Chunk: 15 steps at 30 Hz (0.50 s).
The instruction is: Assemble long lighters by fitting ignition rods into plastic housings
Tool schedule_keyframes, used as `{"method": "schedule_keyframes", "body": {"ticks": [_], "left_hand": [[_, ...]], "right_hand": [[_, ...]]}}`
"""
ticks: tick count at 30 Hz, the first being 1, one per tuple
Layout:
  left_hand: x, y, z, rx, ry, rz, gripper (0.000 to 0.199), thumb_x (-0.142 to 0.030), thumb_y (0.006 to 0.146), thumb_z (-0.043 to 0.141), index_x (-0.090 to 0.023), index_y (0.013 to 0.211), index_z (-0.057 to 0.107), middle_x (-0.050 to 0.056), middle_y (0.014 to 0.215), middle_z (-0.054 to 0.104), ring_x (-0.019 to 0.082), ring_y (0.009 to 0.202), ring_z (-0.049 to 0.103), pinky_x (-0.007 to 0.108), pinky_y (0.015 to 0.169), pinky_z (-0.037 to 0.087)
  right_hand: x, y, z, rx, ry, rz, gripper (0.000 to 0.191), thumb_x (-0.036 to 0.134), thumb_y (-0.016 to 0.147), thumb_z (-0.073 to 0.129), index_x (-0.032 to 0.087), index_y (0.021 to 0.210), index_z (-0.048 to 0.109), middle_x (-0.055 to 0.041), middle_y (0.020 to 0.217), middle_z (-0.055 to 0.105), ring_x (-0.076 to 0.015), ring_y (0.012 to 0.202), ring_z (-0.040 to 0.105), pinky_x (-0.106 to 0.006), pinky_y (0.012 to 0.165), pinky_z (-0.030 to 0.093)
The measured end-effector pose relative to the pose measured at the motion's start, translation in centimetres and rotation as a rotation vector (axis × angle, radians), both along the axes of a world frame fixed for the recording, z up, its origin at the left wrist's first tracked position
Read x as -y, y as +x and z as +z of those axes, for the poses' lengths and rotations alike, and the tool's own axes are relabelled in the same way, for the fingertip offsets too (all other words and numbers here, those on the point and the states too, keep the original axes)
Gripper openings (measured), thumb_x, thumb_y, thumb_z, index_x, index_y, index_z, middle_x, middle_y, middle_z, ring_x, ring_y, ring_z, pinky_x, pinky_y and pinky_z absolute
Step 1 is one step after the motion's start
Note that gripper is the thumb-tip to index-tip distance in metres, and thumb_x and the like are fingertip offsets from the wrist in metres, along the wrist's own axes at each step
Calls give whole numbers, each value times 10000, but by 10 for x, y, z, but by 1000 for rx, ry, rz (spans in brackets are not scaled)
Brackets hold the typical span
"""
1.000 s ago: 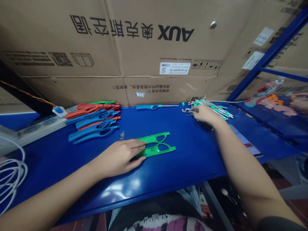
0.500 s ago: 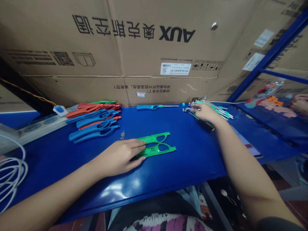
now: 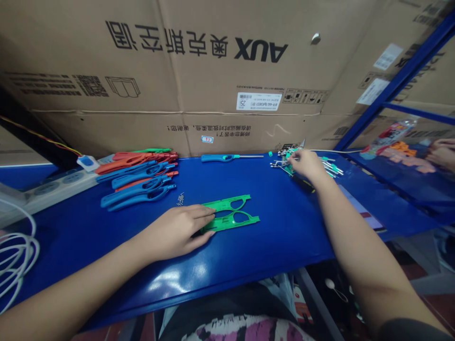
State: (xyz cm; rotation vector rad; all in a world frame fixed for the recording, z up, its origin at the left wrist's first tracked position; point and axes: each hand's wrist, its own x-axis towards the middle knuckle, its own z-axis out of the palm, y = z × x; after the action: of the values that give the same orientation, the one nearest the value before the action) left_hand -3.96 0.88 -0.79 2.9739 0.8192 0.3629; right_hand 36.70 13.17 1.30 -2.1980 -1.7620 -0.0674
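In the head view, locate two green casing halves point(image 3: 222, 224) near the middle of the blue worktop point(image 3: 277, 244), laid side by side with inner faces up and trigger loops pointing right; presumably placed so to expose the channels. Note left grip point(image 3: 185, 232) draped across the left ends, fingers spread and thumb set apart at the near side, probably to prevent sliding on the glossy surface. Note right grip point(image 3: 307, 163) toward the far side, thumb and fingertips brought together at a bundle of metal rods and wires point(image 3: 330, 166); cannot tell whether pinching any single part (fingertips too small to separate from the wires). Read the bundle's position as chosen for right-arm reach. For edges, take the cardboard wall point(image 3: 199, 85) as far limit, with a blue lighter point(image 3: 218, 158) lying just before it. Treat stacked red and blue casings point(image 3: 130, 178) as left limit, with small metal pins point(image 3: 181, 199) between stack and green halves. Allow for a dark tool point(image 3: 304, 183) under the right wrist. Find open room between green halves and bundle, and down toward the near edge.
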Motion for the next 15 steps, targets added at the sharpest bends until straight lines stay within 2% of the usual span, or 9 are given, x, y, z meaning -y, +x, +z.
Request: {"method": "schedule_keyframes", "body": {"ticks": [6,11,15], "left_hand": [[0,0,0,-13,0,3,362,-373,1013,489,-159,1201,712,100,1269,717,263,1132,700,406,986,585],[1,-1,0,-20,-1,5,374,-383,1017,482,-160,1221,702,95,1283,711,260,1145,693,410,1001,577],[1,-1,0,-27,1,5,376,-386,1021,473,-165,1222,701,91,1292,707,254,1150,690,406,1013,570]], "right_hand": [[-7,9,-8,-19,25,40,163,273,856,611,168,848,737,-108,847,750,-244,778,677,-301,685,476],[-6,11,-15,2,20,140,91,248,793,672,205,814,748,-83,945,763,-259,875,674,-312,733,474],[-6,10,-15,-13,49,181,141,266,833,635,201,883,750,-99,1001,765,-265,893,671,-328,745,478]]}}
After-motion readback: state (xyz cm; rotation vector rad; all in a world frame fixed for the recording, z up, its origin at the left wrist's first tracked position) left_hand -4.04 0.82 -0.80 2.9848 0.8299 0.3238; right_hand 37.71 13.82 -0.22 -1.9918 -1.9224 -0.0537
